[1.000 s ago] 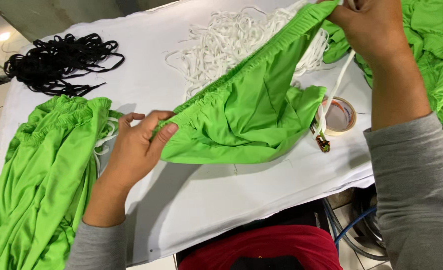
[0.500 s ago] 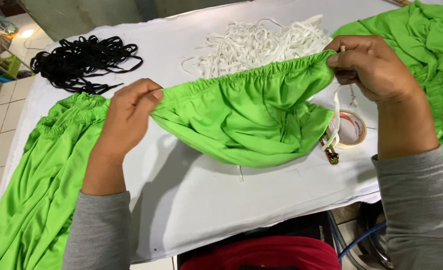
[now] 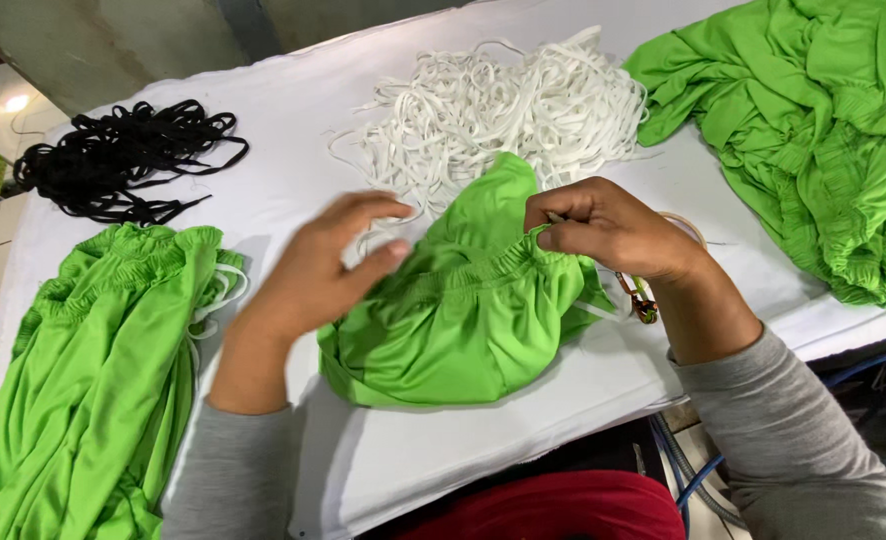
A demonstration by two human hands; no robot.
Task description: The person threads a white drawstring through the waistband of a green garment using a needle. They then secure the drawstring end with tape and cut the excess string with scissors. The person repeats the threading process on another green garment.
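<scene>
Far to the left of the left hand, a long pile of bright green stretch-knit garments (image 3: 83,390) lay draped over the edge of the white-covered tabletop (image 3: 523,420), and beyond it sat a tangle of black cord (image 3: 123,160). The left hand (image 3: 313,275) was loosely open, fingers spread and slightly curled, its fingertips resting against the gathered elastic waistband of a bunched bright green knit garment (image 3: 453,320) without closing on it. That garment lay on the tabletop between the two hands, heaped into a soft mound. Behind both hands spread a loose heap of flat white elastic cord (image 3: 503,110).

The right hand (image 3: 613,230) was closed in a pinch on the waistband's right end, thumb and fingers pressed together over the fabric; something thin seemed to poke out between them, though what it was could not be told. Just right of the right hand lay a small green-and-brown tool (image 3: 645,305), partly hidden by the wrist. Further right sat another heap of the same green garments (image 3: 813,130).

The fabric looked light, limp and stretchy, likely to slide and bunch; the thicker gathered waistband seemed the firmest place to grip.
</scene>
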